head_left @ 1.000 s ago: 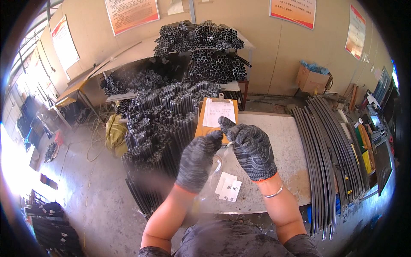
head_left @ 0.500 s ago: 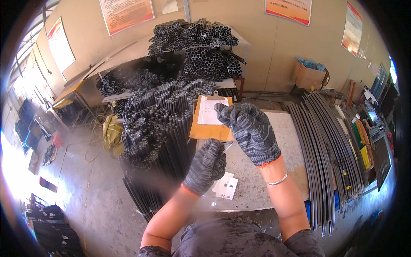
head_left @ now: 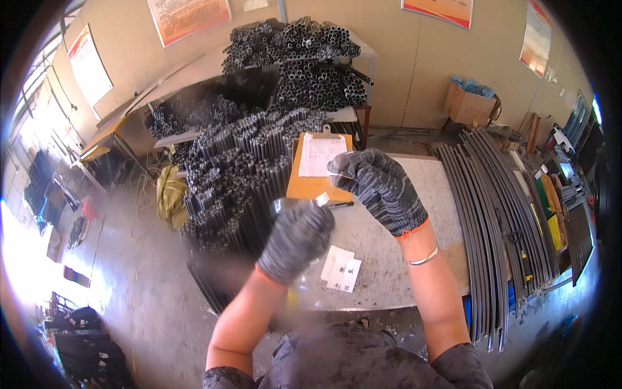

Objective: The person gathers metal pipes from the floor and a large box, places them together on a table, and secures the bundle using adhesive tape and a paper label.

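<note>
Below the clipboard (head_left: 308, 188), the blurred left hand (head_left: 299, 238) curls, pinching a small white piece (head_left: 322, 199); by the clipboard's right edge, the right hand (head_left: 381, 190) bunches its fingers, their hold unclear. White cards (head_left: 346, 275) lie below the clipboard.

1. Light overexposes the far left and glares off the floor (head_left: 142, 292).
2. The left hand (head_left: 297, 243) appears blurred, the right hand (head_left: 385, 191) sharper.
3. Fisheye distortion bows straight edges; corners fall black.
</note>
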Motion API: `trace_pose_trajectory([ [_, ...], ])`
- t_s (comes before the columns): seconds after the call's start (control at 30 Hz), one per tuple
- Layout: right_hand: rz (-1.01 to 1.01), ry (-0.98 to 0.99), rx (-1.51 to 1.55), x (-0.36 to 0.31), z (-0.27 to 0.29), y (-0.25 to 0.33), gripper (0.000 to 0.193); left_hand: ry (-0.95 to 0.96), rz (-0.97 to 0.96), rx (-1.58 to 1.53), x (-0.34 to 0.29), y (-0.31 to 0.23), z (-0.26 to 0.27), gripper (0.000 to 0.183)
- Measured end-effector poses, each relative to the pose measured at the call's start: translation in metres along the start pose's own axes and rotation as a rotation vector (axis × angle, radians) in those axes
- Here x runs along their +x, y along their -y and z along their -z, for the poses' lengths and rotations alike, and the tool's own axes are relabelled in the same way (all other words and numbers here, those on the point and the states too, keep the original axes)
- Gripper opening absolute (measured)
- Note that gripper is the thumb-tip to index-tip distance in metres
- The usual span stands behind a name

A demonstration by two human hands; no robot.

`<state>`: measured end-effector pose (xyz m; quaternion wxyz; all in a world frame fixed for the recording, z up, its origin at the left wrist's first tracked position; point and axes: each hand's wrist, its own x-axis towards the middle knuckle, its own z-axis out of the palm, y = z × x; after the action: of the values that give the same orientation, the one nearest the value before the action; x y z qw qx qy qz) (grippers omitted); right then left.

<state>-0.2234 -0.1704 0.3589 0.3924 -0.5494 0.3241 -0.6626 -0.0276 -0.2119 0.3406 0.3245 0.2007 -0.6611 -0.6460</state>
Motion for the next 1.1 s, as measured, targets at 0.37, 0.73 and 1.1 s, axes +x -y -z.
trace_pose_trajectory([
  [0.37, -0.250, 0.510, 0.215, 0.008, -0.039, -0.021, 0.026, -0.082, -0.206, -0.424, 0.061, -0.091, 0.004, 0.029],
  [0.73, -0.329, 0.309, -0.051, -0.004, 0.012, -0.086, 0.025, -0.325, -0.528, -0.106, 0.057, -0.163, 0.188, 0.023],
  [1.1, -0.571, 0.373, -0.024, -0.002, 0.013, -0.122, 0.017, -0.635, -0.458, -0.188, -0.042, -0.144, 0.437, 0.034],
])
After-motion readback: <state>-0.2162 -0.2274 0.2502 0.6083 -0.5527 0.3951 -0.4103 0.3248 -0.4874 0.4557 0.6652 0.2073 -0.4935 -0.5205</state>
